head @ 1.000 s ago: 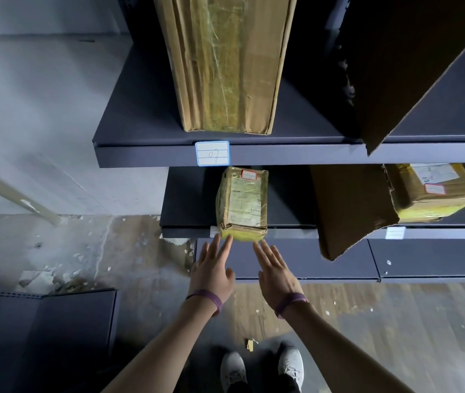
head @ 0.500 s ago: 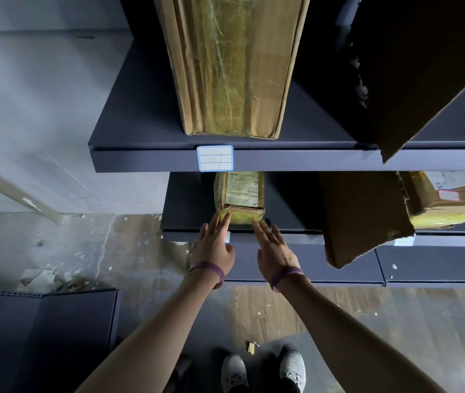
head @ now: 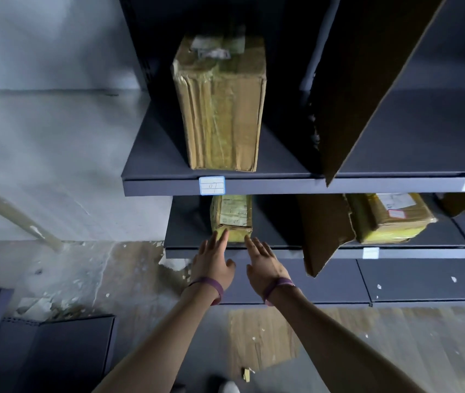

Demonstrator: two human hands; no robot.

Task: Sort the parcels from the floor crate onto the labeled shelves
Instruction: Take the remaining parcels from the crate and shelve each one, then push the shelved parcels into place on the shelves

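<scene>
Dark grey shelves (head: 154, 154) fill the upper right of the frame, above a dusty floor (head: 339, 336) strewn with pale flakes. A tall cardboard sheet (head: 367, 80) leans at upper right, its point hanging over the top shelf's edge. Left of it, at upper centre, a big taped box (head: 220, 109) stands on that shelf. A dark panel (head: 41, 355) lies at lower left. On the lower shelf (head: 185, 234) a torn cardboard piece (head: 324, 231) leans right of centre, with a yellow-taped parcel (head: 387, 219) beside it at the right.

The small parcel (head: 231, 219) sits at mid-frame on the lower shelf, near its front edge, under the "07" label (head: 212, 185). Both arms reach up from the bottom. The left grip (head: 212, 265) is flat, fingers straight and slightly spread, fingertips on the small parcel's near face. The right grip (head: 262, 265) is likewise flat and spread; its forefinger tip reaches the parcel's near right corner, though contact is unclear. Neither holds anything. Each wrist wears a purple band (head: 211, 285).
</scene>
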